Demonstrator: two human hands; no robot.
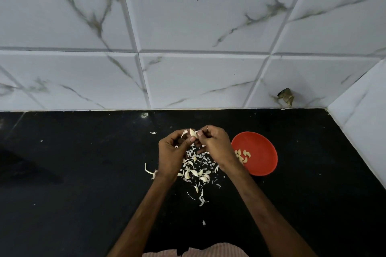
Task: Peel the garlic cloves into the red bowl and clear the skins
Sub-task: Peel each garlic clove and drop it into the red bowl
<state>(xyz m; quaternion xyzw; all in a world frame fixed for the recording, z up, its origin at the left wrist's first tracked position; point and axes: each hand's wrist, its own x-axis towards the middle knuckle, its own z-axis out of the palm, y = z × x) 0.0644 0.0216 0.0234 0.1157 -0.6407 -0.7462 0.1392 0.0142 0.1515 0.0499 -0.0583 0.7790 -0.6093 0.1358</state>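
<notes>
Both hands meet above the black counter, a little left of the red bowl (261, 153). My left hand (171, 152) pinches a pale garlic clove (193, 132) between thumb and fingers. My right hand (213, 144) pinches the same clove's skin from the right side. Several peeled cloves (242, 155) lie in the left part of the bowl. A heap of white garlic skins (196, 170) is scattered on the counter under and in front of my hands; some unpeeled cloves may lie among them, though I cannot tell them apart.
The black counter (83, 173) runs to a white marble-tiled wall (188, 27) at the back and a side wall at the right. A dark scrap (286, 97) sticks to the wall near the corner. Stray skin flakes (204, 223) lie apart from the heap.
</notes>
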